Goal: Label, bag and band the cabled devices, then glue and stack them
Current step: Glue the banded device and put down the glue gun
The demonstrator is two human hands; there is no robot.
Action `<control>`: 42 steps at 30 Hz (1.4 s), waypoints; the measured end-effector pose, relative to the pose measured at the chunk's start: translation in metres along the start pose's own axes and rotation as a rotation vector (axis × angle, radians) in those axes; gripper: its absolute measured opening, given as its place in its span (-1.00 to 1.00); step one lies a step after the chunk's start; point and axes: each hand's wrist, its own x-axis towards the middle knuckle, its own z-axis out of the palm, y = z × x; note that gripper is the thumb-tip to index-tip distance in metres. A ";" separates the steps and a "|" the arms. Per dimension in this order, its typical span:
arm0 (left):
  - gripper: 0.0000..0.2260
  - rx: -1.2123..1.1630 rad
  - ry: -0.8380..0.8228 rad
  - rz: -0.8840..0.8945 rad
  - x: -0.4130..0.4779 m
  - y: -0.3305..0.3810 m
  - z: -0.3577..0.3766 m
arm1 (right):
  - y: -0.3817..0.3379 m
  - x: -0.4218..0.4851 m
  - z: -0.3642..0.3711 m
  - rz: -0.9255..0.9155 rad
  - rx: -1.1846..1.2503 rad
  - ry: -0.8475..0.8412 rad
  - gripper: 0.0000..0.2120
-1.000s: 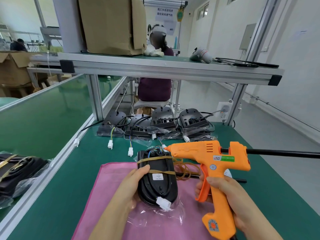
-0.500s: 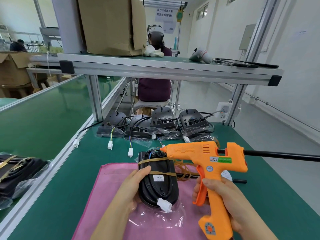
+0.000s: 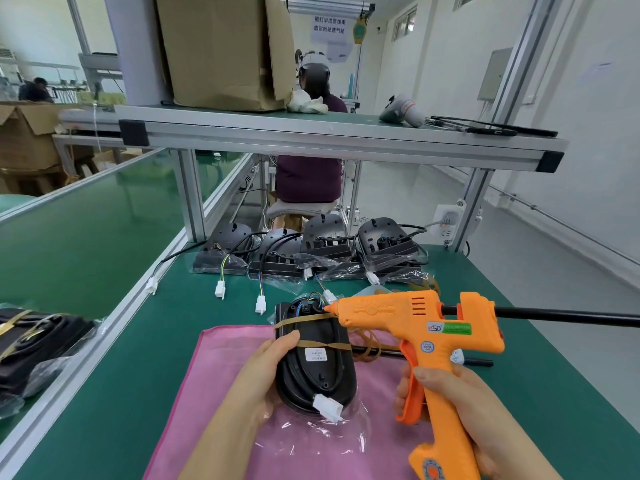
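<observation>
**Head view, bench station.** My left hand grasps the black device by its left flank. The thumb lies on the upper face and the other fingers are hidden beneath. The device is held over the pink cloth, its near end above a clear bag. Two rubber bands cross its far half, a white label sits by the nearer band, and a white connector lies at its near end. My right hand is wrapped round the grip of the orange glue gun. The nozzle points at the device's far end beside the coloured wires; I cannot tell whether it touches, nor whether the trigger is squeezed.

**Edges and room.** The aluminium rail bounds the green bench on the left, and bare mat runs between it and the cloth's left hem. Beyond the rail lies the conveyor belt. Ahead, a row of four devices stands under the shelf, whose posts close the far corners. Three white plugs lie on the mat between that row and the held device. On the right the bench edge drops to the floor, and the black glue stick crosses it in this view.

**Hidden or unclear.** The frame cuts off the glue stick, both forearms and the banded bundles at the left. The loose bands sit partly behind the gun. The label's print is too small to read.
</observation>
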 end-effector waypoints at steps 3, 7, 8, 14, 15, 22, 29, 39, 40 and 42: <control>-0.57 -0.002 -0.006 -0.004 0.000 0.000 0.000 | 0.000 0.001 -0.003 0.007 0.029 0.024 -0.66; -0.59 0.007 -0.026 -0.007 -0.002 0.001 -0.001 | -0.001 0.003 -0.003 -0.009 0.064 0.035 -0.56; -0.60 0.012 -0.030 -0.008 -0.002 0.001 -0.001 | -0.002 0.003 -0.002 -0.013 0.076 0.030 -0.56; -0.68 0.029 -0.045 -0.013 -0.006 0.002 0.001 | -0.007 0.007 0.000 -0.033 0.092 0.019 -0.61; -0.68 0.030 -0.040 -0.013 -0.006 0.002 0.001 | -0.007 0.008 0.000 -0.029 0.093 0.012 -0.60; -0.65 0.037 -0.010 -0.016 -0.008 0.003 0.001 | -0.008 0.011 -0.009 -0.059 0.120 0.014 -0.54; -0.63 0.021 -0.021 -0.024 -0.010 0.009 0.001 | -0.017 0.029 -0.044 -0.039 0.324 0.119 -0.61; -0.52 -0.022 -0.016 -0.005 -0.011 0.009 -0.006 | -0.008 0.065 -0.111 0.026 0.482 0.407 -0.63; -0.52 -0.028 -0.016 -0.007 -0.011 0.009 -0.006 | -0.008 0.066 -0.114 0.031 0.483 0.427 -0.64; -0.54 -0.034 -0.021 -0.016 -0.013 0.009 -0.006 | -0.007 0.065 -0.117 0.045 0.466 0.462 -0.64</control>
